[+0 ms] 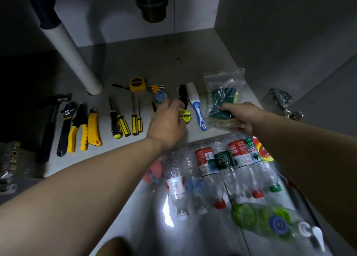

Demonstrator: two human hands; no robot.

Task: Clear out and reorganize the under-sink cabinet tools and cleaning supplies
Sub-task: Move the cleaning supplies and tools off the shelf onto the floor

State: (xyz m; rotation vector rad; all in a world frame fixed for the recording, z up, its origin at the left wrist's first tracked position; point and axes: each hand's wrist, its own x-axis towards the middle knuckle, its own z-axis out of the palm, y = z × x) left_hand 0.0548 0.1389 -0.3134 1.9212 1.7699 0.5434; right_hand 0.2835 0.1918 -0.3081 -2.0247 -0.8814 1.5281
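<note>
Tape roll [185, 116], the yellow-green one: how much of it shows?

Only its right part. The left hand [166, 120] covers the rest, with its fingers curled toward twelve o'clock. Whether they grip the roll or anything else, I cannot tell. The roll lies flat near the front edge of the grey cabinet floor [135, 62], round face up, with dark lettering across it.

And the right hand [240, 116]?

It is at three o'clock from the roll. The thumb is on top and the fingers beneath, pinching a crinkled clear bag [222, 93] of green and yellow sponges.

What lies between them?

A brush [198, 112] with a glossy blue and white handle. Its long axis runs from twelve to five, with the pale head at the far end.

And at nine o'clock?

A row of tools: hammer [48, 128], wrench [64, 132], pliers [77, 132], knife [93, 128] and screwdrivers [117, 124]. All have handles toward six and working ends toward twelve. Most handles are yellow and black; the hammer's is dark and half lost in shadow. Beyond them are a round yellow tape measure [136, 84] and a smooth white pipe [75, 58].

At six?

Clear plastic bottles [208, 165] lie side by side with caps toward six, their labels blurred.
</note>
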